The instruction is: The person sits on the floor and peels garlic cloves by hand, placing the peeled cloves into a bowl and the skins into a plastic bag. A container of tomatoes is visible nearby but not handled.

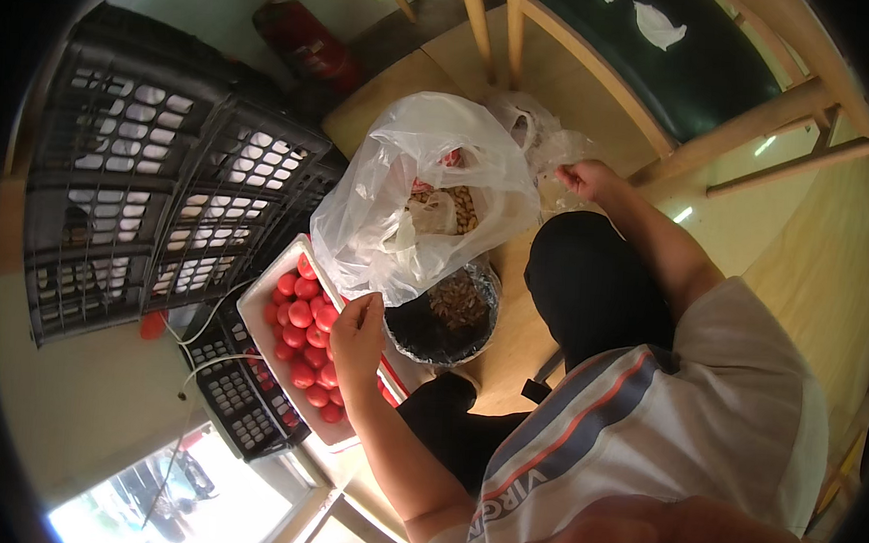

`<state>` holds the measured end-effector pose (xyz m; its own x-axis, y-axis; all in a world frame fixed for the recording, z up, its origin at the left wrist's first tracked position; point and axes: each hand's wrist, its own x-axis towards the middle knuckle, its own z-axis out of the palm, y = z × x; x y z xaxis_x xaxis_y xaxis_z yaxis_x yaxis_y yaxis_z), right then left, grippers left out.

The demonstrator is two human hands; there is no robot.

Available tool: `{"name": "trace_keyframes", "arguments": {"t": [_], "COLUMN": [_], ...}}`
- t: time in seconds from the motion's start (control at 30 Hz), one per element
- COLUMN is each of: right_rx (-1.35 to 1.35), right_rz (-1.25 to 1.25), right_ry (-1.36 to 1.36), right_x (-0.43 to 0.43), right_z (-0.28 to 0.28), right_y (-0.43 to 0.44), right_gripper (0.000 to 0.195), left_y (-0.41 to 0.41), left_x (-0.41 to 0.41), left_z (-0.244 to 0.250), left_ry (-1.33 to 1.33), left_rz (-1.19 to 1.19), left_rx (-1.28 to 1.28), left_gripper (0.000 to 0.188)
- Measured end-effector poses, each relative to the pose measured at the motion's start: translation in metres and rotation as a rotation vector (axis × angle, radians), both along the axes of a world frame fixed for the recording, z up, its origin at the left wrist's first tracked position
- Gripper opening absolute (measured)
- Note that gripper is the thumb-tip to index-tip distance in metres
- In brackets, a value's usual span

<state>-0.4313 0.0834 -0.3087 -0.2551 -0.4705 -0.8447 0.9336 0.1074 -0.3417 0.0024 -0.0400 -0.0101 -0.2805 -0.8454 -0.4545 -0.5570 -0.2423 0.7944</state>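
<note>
A large clear plastic bag point(442, 124) stands open in front of me, with peanuts point(467, 210) and a smaller crumpled bag inside. My left hand point(360, 334) is at its near left edge, fingertips pinched together; whether they hold the film is too unclear to tell. To the right, my right hand point(590, 181) pinches the edge of a thin transparent plastic bag point(548, 141). Below the large bag is a round bin point(441, 357) with a black liner, holding a heap of shells point(459, 302).
A white foam box point(256, 300) of red tomatoes point(300, 314) sits left of my left hand. Black plastic crates point(166, 184) stand beyond it. A fire extinguisher point(310, 47) is at the wall. Wooden chair parts point(600, 66) and a dark seat point(680, 85) fill the upper right.
</note>
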Motion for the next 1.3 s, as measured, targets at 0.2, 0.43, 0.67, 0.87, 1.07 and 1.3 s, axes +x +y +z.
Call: {"name": "trace_keyframes", "arguments": {"t": [0.2, 0.43, 0.67, 0.87, 1.07, 1.3], "right_rx": [0.092, 0.112, 0.179, -0.145, -0.022, -0.189], "right_rz": [0.245, 0.153, 0.449, -0.03, -0.022, -0.039], "right_ry": [0.058, 0.164, 0.459, 0.172, 0.337, 0.29], "right_x": [0.047, 0.034, 0.037, -0.001, -0.039, -0.009], "right_z": [-0.004, -0.019, 0.006, 0.037, 0.013, 0.043], "right_y": [0.012, 0.007, -0.014, -0.045, -0.097, -0.139], "right_gripper": [0.018, 0.025, 0.029, 0.006, 0.024, 0.035], "left_y": [-0.001, -0.002, -0.005, -0.005, -0.003, -0.006], "left_x": [-0.001, -0.022, -0.021, -0.021, -0.033, -0.023], "left_z": [-0.011, -0.012, -0.018, -0.021, -0.017, -0.022], "left_ry": [-0.029, -0.041, -0.044, -0.06, -0.071, 0.475], "left_rz": [-0.005, -0.023, -0.033, -0.038, -0.064, 0.112], "left_rx": [0.019, 0.046, 0.055, 0.052, 0.062, 0.282], "left_gripper": [0.022, 0.023, 0.022, 0.022, 0.022, 0.036]}}
